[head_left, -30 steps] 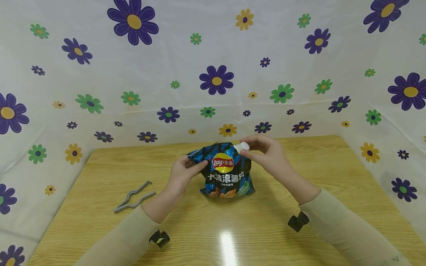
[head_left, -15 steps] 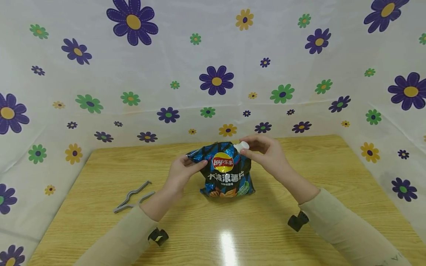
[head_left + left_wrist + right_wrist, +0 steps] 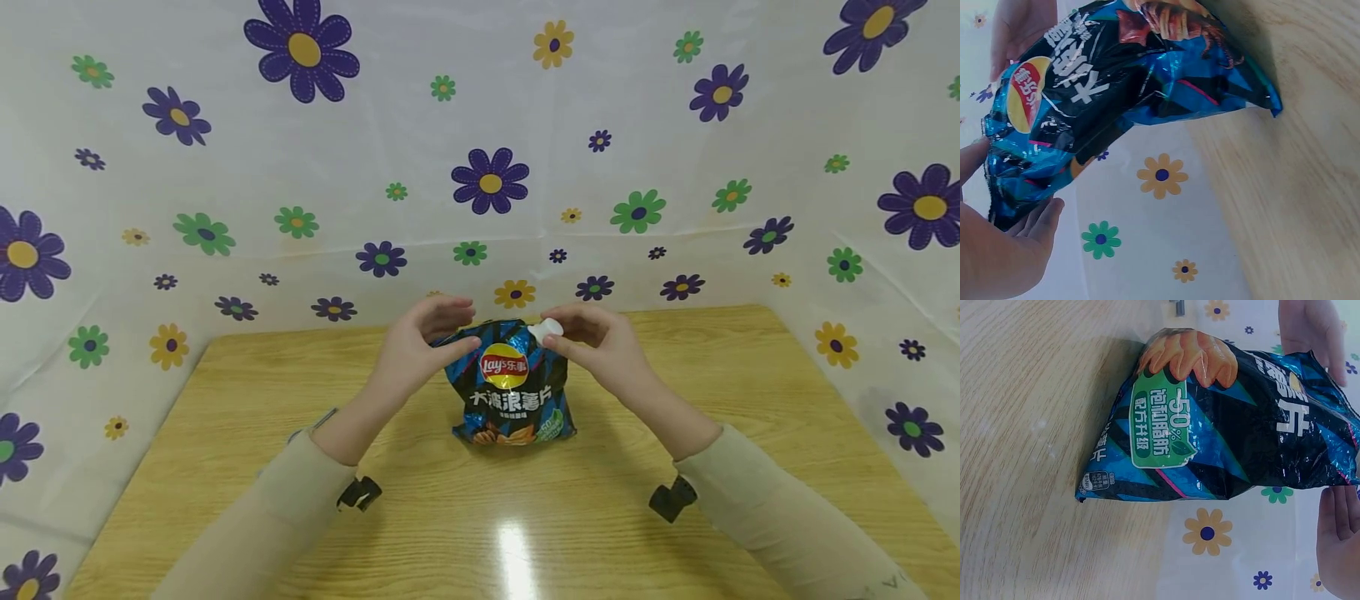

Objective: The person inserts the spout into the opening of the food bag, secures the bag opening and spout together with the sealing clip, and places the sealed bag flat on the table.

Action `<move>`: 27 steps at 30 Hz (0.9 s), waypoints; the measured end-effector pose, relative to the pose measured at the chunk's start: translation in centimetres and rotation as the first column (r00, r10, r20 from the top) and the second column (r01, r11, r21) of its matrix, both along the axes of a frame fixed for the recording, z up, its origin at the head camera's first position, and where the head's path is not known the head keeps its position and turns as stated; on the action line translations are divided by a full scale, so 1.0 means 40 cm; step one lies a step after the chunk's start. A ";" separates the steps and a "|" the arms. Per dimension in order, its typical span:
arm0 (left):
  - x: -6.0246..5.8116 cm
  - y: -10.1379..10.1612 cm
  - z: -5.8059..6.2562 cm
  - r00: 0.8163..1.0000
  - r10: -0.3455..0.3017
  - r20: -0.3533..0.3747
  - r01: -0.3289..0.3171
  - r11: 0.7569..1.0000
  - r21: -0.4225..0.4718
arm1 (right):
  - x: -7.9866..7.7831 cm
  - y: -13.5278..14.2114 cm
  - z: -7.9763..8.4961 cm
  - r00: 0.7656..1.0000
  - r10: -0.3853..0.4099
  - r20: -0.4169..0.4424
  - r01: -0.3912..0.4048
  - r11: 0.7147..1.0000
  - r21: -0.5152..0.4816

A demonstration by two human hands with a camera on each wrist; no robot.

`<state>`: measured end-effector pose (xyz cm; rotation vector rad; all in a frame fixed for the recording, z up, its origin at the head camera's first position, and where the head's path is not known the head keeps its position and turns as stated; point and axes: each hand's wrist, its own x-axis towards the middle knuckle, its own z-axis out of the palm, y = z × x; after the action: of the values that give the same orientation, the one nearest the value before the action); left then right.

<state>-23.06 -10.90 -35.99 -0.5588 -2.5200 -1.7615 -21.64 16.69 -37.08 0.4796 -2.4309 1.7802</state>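
Note:
A blue and black Lay's chip bag (image 3: 510, 408) stands upright on the table, its top bent over to the left. At its top right corner my right hand (image 3: 618, 350) pinches a white spout-like piece with a round cap (image 3: 552, 328). My left hand (image 3: 416, 346) is at the top left corner, thumb in front and fingers raised behind, fairly straight. In the left wrist view, the bag's corner lies between the thumb and fingers (image 3: 1041, 225) of that hand. The right wrist view shows the bag's lower front (image 3: 1166, 425); the white piece is hidden there.
A grey clip (image 3: 324, 419) lies on the table to the left, mostly hidden by my left forearm. The wooden table (image 3: 712, 375) is backed by a white cloth (image 3: 420, 125) with printed flowers on three sides.
My left hand has loosened from the bag's left corner and moved up, its fingers lifting above the edge. Its forearm now covers most of the grey clip. The right hand stays put.

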 end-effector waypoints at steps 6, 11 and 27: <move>-0.004 0.000 -0.016 0.998 0.049 0.048 -0.047 0.998 -0.039 | 0.002 -0.001 -0.004 1.000 0.026 -0.009 -0.026 0.999 -0.021; -0.008 -0.004 -0.032 0.991 0.114 0.065 -0.110 0.992 -0.068 | 0.003 -0.002 -0.010 0.999 0.044 -0.013 -0.045 0.997 -0.055; -0.014 -0.039 -0.028 0.992 0.058 0.115 -0.051 0.996 -0.070 | 0.002 -0.006 -0.014 0.999 0.015 0.030 -0.013 0.999 -0.045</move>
<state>-23.63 -12.46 -37.10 -0.3955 -2.6527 -1.7471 -21.56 16.47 -37.64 0.4698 -2.4072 1.8569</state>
